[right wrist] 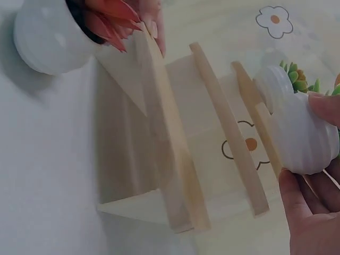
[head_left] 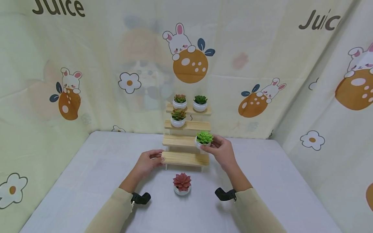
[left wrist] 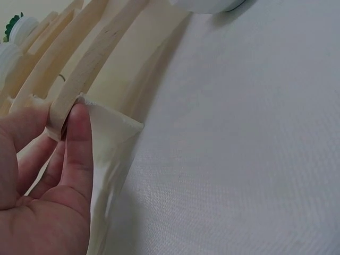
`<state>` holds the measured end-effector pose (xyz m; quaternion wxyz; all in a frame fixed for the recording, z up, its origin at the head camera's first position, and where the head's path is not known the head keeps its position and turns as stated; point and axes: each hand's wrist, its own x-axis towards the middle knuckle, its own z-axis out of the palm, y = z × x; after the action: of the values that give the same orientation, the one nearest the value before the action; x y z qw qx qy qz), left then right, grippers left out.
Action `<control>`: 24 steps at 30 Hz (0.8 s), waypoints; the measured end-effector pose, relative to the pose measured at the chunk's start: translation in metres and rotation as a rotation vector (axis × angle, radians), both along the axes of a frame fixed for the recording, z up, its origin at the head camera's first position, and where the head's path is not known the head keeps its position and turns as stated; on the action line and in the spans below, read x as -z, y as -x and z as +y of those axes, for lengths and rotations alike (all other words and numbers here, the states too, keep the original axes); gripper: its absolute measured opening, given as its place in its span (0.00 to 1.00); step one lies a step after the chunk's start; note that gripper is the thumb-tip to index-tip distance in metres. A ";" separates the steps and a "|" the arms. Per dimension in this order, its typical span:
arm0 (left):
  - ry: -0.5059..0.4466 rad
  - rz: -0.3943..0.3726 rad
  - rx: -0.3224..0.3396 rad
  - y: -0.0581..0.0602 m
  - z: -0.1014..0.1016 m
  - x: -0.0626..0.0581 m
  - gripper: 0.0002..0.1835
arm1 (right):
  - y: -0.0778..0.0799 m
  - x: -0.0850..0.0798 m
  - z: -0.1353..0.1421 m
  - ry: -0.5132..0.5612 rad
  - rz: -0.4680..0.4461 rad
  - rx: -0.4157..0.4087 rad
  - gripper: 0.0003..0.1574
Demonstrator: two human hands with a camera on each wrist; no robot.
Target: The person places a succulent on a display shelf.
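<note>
A stepped wooden display stand (head_left: 186,159) with several boards stands against the curtain. My left hand (head_left: 147,164) pinches the left end of its lowest board (left wrist: 101,45), thumb and fingers on opposite faces. My right hand (head_left: 223,152) grips a bright green succulent (head_left: 205,137) by its white pot (right wrist: 305,135), at the right end of the second board from the bottom. Whether that pot touches the board cannot be told. A red succulent (head_left: 182,182) in a white pot is on the table in front of the stand, between my forearms.
On the top board sit a reddish-green succulent (head_left: 180,99) and a dark green succulent (head_left: 200,99). A brownish-green succulent (head_left: 178,114) stands at the left of the board below. Behind the white-covered table (head_left: 87,187) hangs a printed curtain (head_left: 102,45).
</note>
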<state>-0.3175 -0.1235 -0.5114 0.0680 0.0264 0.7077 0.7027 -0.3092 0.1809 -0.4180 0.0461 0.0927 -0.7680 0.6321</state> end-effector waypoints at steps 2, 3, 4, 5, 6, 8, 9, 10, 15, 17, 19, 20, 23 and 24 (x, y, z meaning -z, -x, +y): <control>0.005 -0.002 -0.006 0.000 0.000 0.000 0.21 | 0.000 -0.008 -0.002 -0.025 0.013 0.009 0.37; 0.004 -0.006 -0.011 0.000 0.001 0.000 0.21 | 0.000 -0.012 -0.003 -0.039 0.019 0.012 0.37; 0.001 -0.013 -0.016 0.000 0.001 0.000 0.20 | 0.001 -0.016 -0.004 -0.057 0.028 0.015 0.37; 0.004 -0.010 -0.018 -0.001 0.001 0.000 0.20 | 0.003 -0.017 -0.004 -0.063 0.031 0.021 0.36; 0.003 -0.010 -0.021 -0.001 0.001 0.000 0.20 | 0.005 -0.018 -0.005 -0.065 0.036 0.025 0.36; 0.003 -0.016 -0.025 -0.001 0.001 0.000 0.20 | 0.013 -0.017 -0.005 -0.066 0.047 0.030 0.37; 0.001 -0.012 -0.025 -0.001 0.001 0.000 0.20 | 0.017 -0.015 -0.005 -0.062 0.051 0.033 0.37; 0.002 -0.011 -0.024 -0.001 0.001 0.000 0.20 | 0.022 -0.013 -0.004 -0.055 0.056 0.035 0.37; 0.009 -0.014 -0.022 -0.001 0.001 -0.002 0.20 | 0.039 -0.015 -0.007 -0.042 0.085 0.033 0.37; 0.010 -0.017 -0.017 -0.002 0.001 -0.003 0.21 | 0.043 -0.018 -0.009 -0.045 0.087 0.033 0.37; 0.006 -0.013 -0.010 -0.003 0.001 -0.003 0.21 | 0.047 -0.020 -0.010 -0.051 0.086 0.038 0.37; 0.000 -0.020 -0.009 -0.003 0.001 -0.004 0.21 | 0.049 -0.021 -0.011 -0.058 0.081 0.041 0.37; -0.004 -0.024 -0.004 -0.004 0.001 -0.007 0.22 | 0.054 -0.023 -0.013 -0.070 0.071 0.051 0.37; -0.005 -0.025 -0.006 -0.004 0.001 -0.006 0.22 | 0.056 -0.024 -0.013 -0.077 0.066 0.055 0.37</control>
<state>-0.3135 -0.1229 -0.5054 0.0745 0.0158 0.7050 0.7051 -0.3653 0.1682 -0.3939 0.0852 0.0939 -0.7921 0.5970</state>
